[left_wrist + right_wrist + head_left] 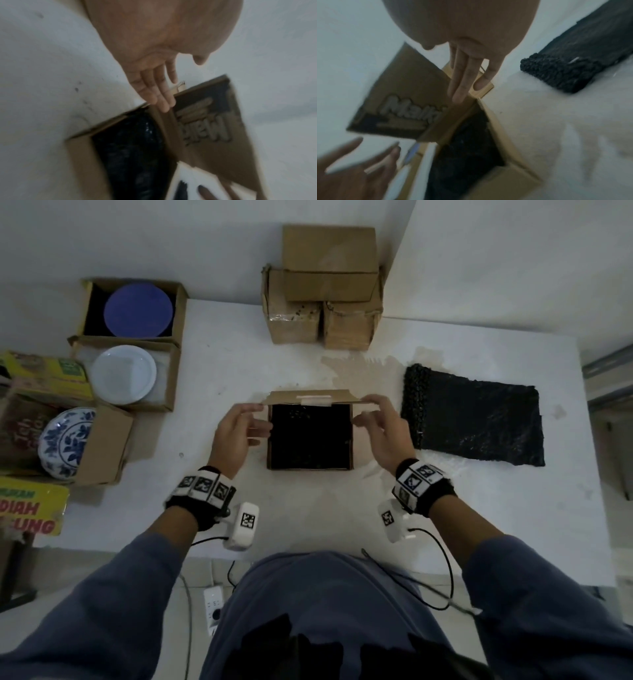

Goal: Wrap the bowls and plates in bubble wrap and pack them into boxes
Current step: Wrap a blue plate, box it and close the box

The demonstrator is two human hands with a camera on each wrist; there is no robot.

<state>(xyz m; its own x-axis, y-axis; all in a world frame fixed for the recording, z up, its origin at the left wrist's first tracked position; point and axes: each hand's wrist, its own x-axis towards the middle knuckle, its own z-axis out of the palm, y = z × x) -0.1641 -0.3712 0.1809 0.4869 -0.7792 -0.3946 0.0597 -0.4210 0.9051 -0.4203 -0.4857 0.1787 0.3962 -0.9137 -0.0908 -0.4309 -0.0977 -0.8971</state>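
Fingers (161,100) of left hand (236,436) straight, touching a box (310,463) flap; right hand (383,429) fingers (462,81) extended on the far flap (313,398); box mid-table (308,515), black wrapped bundle (310,436) inside; bubble wrap (476,419) lies right; plates (124,378) in boxes left.

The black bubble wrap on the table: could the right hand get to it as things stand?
Probably yes. The bubble wrap lies flat just right of the open box, with bare table between it and the right hand. Nothing blocks the path, though that hand is at the box flap.
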